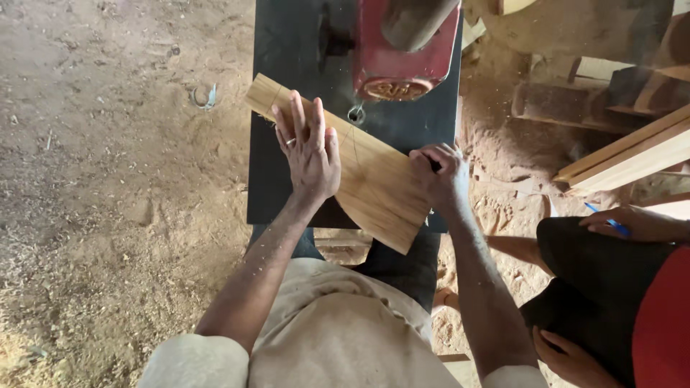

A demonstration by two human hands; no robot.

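floor: sawdust-strewn dirt ground point(108, 179), spreading far to the left of the fingers
metal scrap: small bent metal piece point(205, 97) lying on the ground, up and to the left of the fingertips
timber: pale wooden planks point(632, 154) stacked at an angle, well to the right of the fingers
offcuts: dark wooden blocks point(568, 104) resting in sawdust, above the planks
bystander: a seated person in a red top point(665, 323) and dark shorts point(596, 280), low and to the right of the fingers
bystander's hand: rests on the knee, holding a blue pen point(607, 221)
bystander's other hand: low by the frame's bottom edge point(568, 356)
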